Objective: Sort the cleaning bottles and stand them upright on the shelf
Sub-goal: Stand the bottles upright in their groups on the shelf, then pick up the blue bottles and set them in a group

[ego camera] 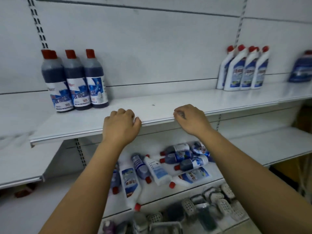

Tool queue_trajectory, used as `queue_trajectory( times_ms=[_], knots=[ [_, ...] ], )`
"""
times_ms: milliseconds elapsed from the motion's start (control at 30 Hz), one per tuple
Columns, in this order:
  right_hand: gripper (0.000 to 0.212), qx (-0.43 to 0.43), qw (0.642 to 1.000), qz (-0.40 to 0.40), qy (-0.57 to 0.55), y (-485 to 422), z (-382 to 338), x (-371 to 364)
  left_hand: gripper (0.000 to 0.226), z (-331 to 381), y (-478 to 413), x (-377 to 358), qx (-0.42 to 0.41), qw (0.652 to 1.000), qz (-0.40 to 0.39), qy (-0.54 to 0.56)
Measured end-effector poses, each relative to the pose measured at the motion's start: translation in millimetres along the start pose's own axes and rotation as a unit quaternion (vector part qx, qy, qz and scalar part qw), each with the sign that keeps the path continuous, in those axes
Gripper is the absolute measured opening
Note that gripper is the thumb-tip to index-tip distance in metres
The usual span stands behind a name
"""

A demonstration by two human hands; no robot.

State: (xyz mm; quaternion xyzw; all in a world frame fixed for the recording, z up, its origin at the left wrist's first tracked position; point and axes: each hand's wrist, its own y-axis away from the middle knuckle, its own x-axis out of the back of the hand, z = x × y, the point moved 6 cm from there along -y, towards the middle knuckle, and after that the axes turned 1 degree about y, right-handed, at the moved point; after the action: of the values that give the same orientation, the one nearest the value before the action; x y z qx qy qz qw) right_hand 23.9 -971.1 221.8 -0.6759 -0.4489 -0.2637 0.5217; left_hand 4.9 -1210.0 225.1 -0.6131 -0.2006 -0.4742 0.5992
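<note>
Several dark blue bottles [76,81] with red caps stand upright at the left of the upper shelf [160,102]. Several white angled-neck bottles [244,70] stand upright at its right. On the lower shelf [253,146] lies a heap of dark and white bottles [168,164] on their sides. My left hand [120,125] hangs over the upper shelf's front edge with loosely curled fingers, holding nothing. My right hand [190,119] is beside it at the same edge, fingers curled, also holding nothing.
A blue refill pouch [300,68] leans at the far right of the upper shelf. Below the heap, scrubbing brushes and sponges [211,205] fill the bottom shelf. White back panels with slotted uprights [39,26] rise behind the shelves.
</note>
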Motion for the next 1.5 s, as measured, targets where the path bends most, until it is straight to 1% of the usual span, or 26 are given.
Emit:
queue_trajectory(
  times_ms=[67, 167, 300, 333, 400, 467, 500, 633, 700, 800, 833, 867, 933, 1067, 1167, 1333, 1367, 1433, 1467, 1500],
  knots=[
    [0.037, -0.016, 1.000, 0.006, 0.007, 12.2, 42.0, 19.3, 0.042, 38.1, 1.1, -12.7, -0.015, 0.999, 0.013, 0.026],
    [0.042, -0.033, 0.999, -0.010, -0.001, 30.5, 97.0, 42.9, 0.048, 99.8, 6.8, -30.0, -0.046, 0.994, 0.037, 0.087],
    [0.050, -0.079, 0.996, -0.024, -0.016, 60.6, 163.6, 63.9, 0.040, 181.9, 22.2, -61.2, -0.102, 0.982, 0.058, 0.149],
    [0.049, -0.098, 0.994, -0.029, -0.028, 68.9, 179.9, 65.8, 0.037, 198.8, 26.1, -72.9, -0.109, 0.979, 0.047, 0.167],
    [0.048, -0.133, 0.989, -0.045, -0.046, 83.7, 212.1, 64.8, 0.037, 228.9, 31.2, -102.8, -0.112, 0.971, -0.014, 0.209],
    [0.047, -0.165, 0.982, -0.059, -0.069, 96.2, 241.7, 59.5, 0.034, 252.4, 33.1, -141.6, -0.119, 0.970, -0.085, 0.195],
    [0.046, -0.178, 0.979, -0.063, -0.078, 100.5, 254.6, 55.9, 0.033, 261.3, 32.6, -160.0, -0.124, 0.970, -0.108, 0.178],
    [0.041, -0.205, 0.970, -0.087, -0.100, 105.7, 297.9, 29.7, 0.026, 279.2, 26.0, -230.3, -0.087, 0.964, -0.178, 0.176],
    [0.040, -0.207, 0.966, -0.117, -0.096, 99.7, 317.5, 10.2, 0.028, 285.5, 21.0, -265.1, -0.078, 0.958, -0.214, 0.174],
    [0.043, -0.215, 0.958, -0.168, -0.090, 81.9, 351.2, -21.6, 0.012, 297.2, 7.0, -308.3, -0.070, 0.950, -0.258, 0.160],
    [0.045, -0.220, 0.955, -0.182, -0.086, 74.7, 363.4, -31.8, 0.015, 299.7, 1.1, -322.2, -0.063, 0.949, -0.266, 0.157],
    [0.047, -0.225, 0.951, -0.196, -0.082, 67.9, 374.9, -41.1, 0.023, 302.5, -4.6, -334.5, -0.060, 0.948, -0.273, 0.152],
    [0.048, -0.229, 0.945, -0.220, -0.080, 56.4, 395.9, -58.7, 0.033, 308.2, -16.9, -359.3, -0.073, 0.945, -0.286, 0.140],
    [0.049, -0.230, 0.937, -0.245, -0.092, 39.3, 433.3, -90.0, 0.035, 317.5, -33.3, -408.0, -0.081, 0.935, -0.323, 0.119],
    [0.050, -0.232, 0.929, -0.269, -0.103, 28.3, 458.3, -117.3, 0.030, 319.6, -37.5, -438.3, -0.089, 0.935, -0.330, 0.092],
    [0.053, -0.238, 0.920, -0.284, -0.127, 1.4, 491.6, -173.5, 0.044, 315.2, -43.5, -487.5, -0.090, 0.925, -0.363, 0.067],
    [0.054, -0.246, 0.915, -0.286, -0.142, -4.8, 497.3, -187.9, 0.046, 314.3, -44.7, -495.7, -0.095, 0.924, -0.366, 0.063],
    [0.051, -0.274, 0.900, -0.282, -0.189, -16.0, 508.4, -216.3, 0.059, 314.0, -46.4, -508.4, -0.102, 0.922, -0.371, 0.046],
    [0.049, -0.300, 0.884, -0.276, -0.230, -20.7, 512.7, -229.7, 0.067, 313.4, -46.6, -512.8, -0.104, 0.923, -0.370, 0.033],
    [0.047, -0.339, 0.855, -0.266, -0.289, -23.8, 515.6, -243.5, 0.073, 313.6, -45.7, -516.1, -0.109, 0.925, -0.364, 0.018]
  ],
)
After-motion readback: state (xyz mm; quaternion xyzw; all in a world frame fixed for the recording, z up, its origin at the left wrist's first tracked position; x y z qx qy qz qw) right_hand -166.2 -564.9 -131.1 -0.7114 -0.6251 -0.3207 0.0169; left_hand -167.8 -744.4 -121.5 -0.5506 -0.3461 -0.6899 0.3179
